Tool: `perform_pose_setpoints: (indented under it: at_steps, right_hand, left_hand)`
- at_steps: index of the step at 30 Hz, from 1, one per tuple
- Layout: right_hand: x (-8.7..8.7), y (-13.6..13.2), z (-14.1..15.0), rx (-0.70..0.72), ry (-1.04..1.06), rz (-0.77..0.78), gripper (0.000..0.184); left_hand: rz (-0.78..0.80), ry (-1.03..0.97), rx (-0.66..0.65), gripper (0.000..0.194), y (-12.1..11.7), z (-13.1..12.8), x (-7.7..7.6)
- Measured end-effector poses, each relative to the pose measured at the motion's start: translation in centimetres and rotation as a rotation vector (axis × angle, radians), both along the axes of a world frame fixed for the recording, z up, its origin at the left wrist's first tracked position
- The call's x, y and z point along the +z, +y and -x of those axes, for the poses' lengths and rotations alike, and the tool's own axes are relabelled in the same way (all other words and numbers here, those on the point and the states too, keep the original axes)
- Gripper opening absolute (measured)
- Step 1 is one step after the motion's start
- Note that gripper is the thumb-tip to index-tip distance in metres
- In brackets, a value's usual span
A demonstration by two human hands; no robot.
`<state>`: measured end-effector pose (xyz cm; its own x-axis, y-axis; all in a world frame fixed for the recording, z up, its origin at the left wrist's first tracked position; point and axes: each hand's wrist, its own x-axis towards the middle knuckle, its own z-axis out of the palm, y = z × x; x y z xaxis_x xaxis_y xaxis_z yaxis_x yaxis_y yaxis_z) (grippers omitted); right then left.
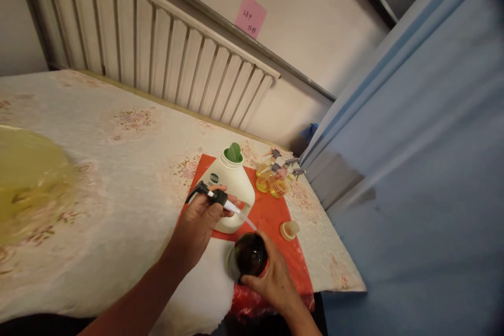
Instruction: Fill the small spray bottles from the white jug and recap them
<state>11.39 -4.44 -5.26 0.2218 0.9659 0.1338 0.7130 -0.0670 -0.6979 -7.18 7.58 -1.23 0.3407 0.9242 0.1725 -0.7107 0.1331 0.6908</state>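
My left hand (202, 223) is closed around a black pump dispenser head (218, 196), whose thin clear tube points down and right. The tube's end is close to the fingers of my right hand (273, 275). That hand grips a round dark bottle (251, 254) by its side; I look at it nearly from above. Behind my left hand stands a large cream-white jug (232, 181) with a green spout in its open neck. A red cloth or sheet (271, 215) lies under the jug.
Several small bottles of yellow liquid (275, 181) with spray tops stand at the back right. A pale cap (289, 230) lies on the red sheet. At the left is a yellow translucent bag-like object (31, 184). A radiator (169, 42) runs behind the table; a blue curtain (413, 168) hangs right.
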Motion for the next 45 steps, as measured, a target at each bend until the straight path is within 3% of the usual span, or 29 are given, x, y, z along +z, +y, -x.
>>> perform_pose_setpoints:
  at_steps: [9, 13, 17, 21, 27, 32, 35, 38, 40, 45]
  right_hand:
    - [-3.4, 0.2, -1.4, -0.101, -0.016, -0.131, 0.084]
    - [-5.2, 0.5, -1.8, -0.144, 0.026, -0.155, 0.088]
    - [-6.8, 0.4, -2.1, -0.212, 0.177, -0.162, 0.098]
    - [-8.0, 0.2, -2.0, -0.263, 0.290, -0.207, 0.096]
    - [-9.7, 0.4, -1.9, -0.337, 0.213, -0.199, 0.088]
    - [-10.2, 0.9, -2.5, -0.392, 0.199, -0.247, 0.082]
    - [-9.0, 1.1, -3.4, -0.367, 0.202, -0.252, 0.082]
    - [-6.2, 1.4, -4.5, -0.347, 0.128, -0.260, 0.083]
    - [-3.4, 2.0, -5.0, -0.346, 0.059, -0.289, 0.083]
    - [4.7, 5.2, -4.9, -0.115, -0.013, -0.288, 0.081]
  left_hand:
    - [0.092, -0.025, -0.078, 0.038, -0.4, -0.9, -0.3]
    - [0.121, -0.031, -0.107, 0.038, -0.4, -1.4, -1.1]
    - [0.142, -0.063, -0.168, 0.032, -0.3, -1.8, -2.7]
    - [0.173, -0.128, -0.274, 0.029, -0.1, -1.3, -4.9]
    - [0.278, -0.193, -0.401, 0.024, 0.7, 0.1, -9.0]
    - [0.283, -0.192, -0.442, 0.022, 1.2, 0.7, -10.3]
    - [0.291, -0.204, -0.446, 0.021, 1.5, 1.1, -10.4]
    - [0.293, -0.206, -0.438, 0.022, 1.8, 1.5, -10.5]
    - [0.292, -0.200, -0.437, 0.022, 1.9, 1.7, -10.6]
    - [0.285, -0.183, -0.432, 0.022, 2.0, 1.8, -10.7]
